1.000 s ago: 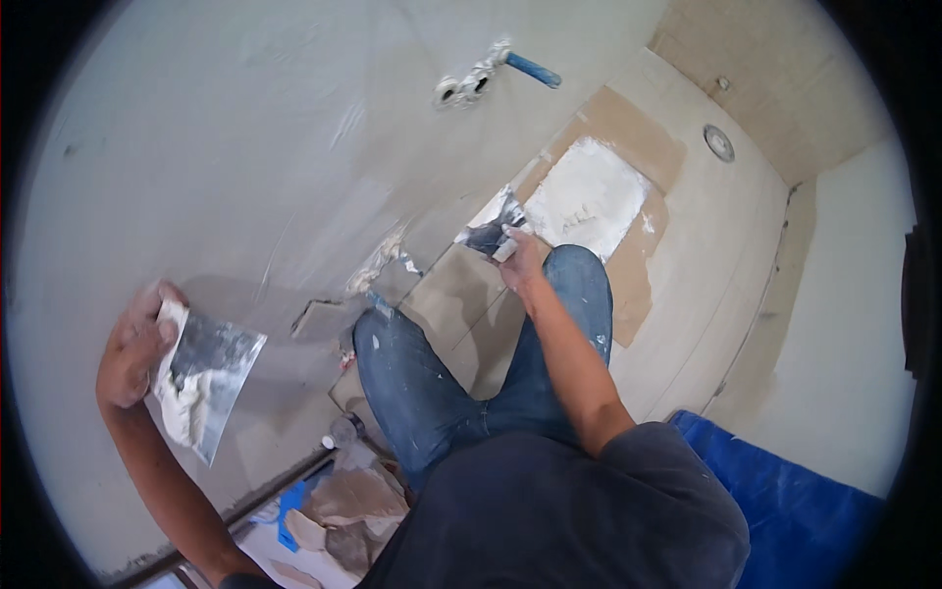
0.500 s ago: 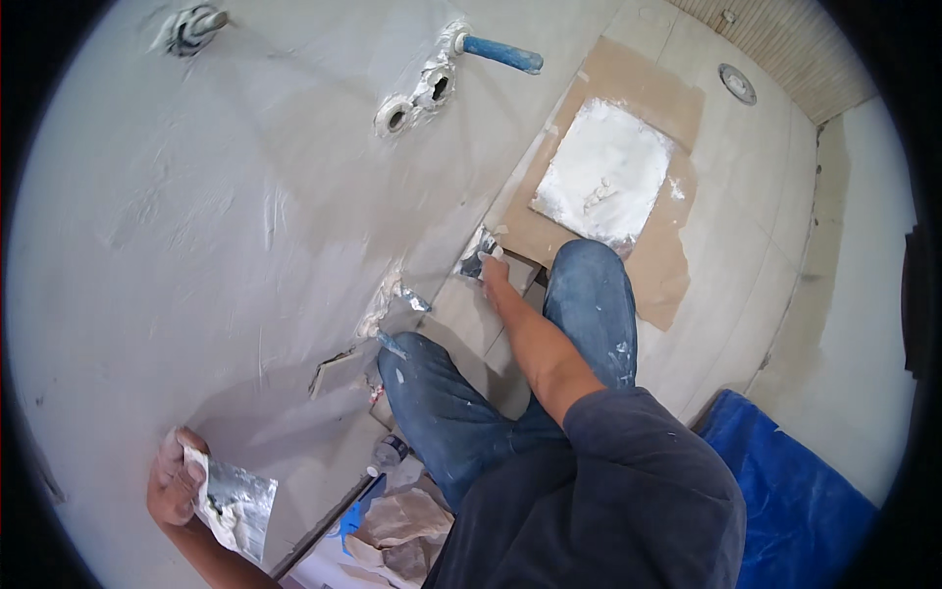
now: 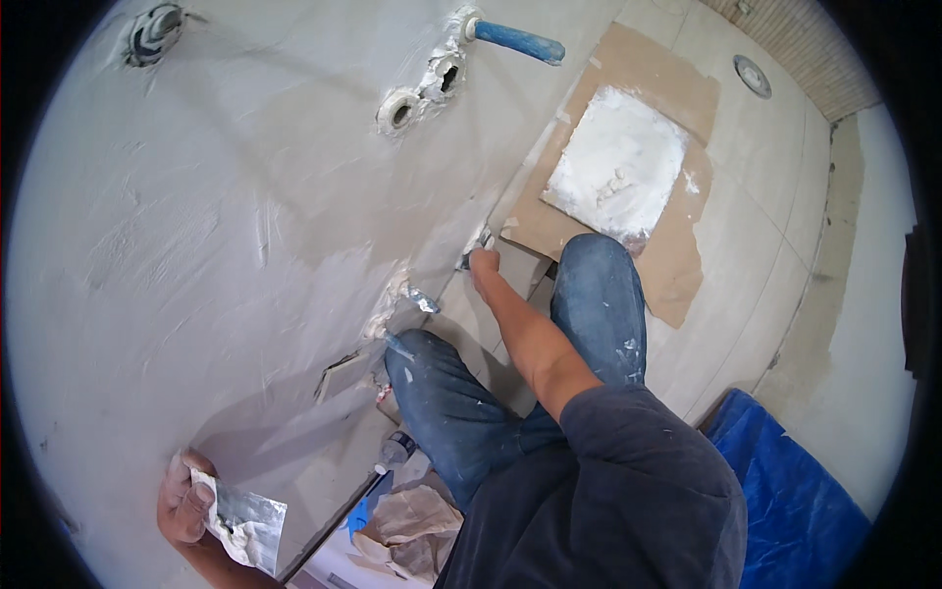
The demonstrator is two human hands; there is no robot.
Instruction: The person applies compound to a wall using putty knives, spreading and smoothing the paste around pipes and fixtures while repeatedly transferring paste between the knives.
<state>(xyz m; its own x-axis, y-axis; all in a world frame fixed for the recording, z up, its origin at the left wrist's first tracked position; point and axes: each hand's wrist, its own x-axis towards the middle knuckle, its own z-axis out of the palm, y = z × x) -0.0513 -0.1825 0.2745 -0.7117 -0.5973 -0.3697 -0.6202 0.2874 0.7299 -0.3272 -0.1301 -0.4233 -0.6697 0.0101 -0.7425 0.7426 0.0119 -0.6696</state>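
At the lower left my left hand (image 3: 184,499) is closed round a wide metal plastering scraper (image 3: 263,525), its blade smeared with white plaster. Ahead of my knees, my right hand (image 3: 485,263) grips a putty knife (image 3: 480,241) low down, where the grey plastered wall (image 3: 314,196) meets the floor. That blade is seen almost edge-on and appears to touch the wall's foot; its handle is mostly hidden by my fingers. Beyond my right knee lies a square slab of white plaster (image 3: 613,162) on brown cardboard (image 3: 677,280).
From the wall stick out a blue pipe (image 3: 518,42) and shorter pipe stubs (image 3: 399,346). A plastic bottle (image 3: 395,452) and crumpled brown paper (image 3: 412,525) lie beside my left leg. A blue tarp (image 3: 785,501) is at right; a round drain (image 3: 753,76) sits in the tiled floor.
My right hand has turned the putty knife, so its broad blade now shows nearly edge-on. The left hand keeps its hold on the scraper; the whole view has shifted slightly.
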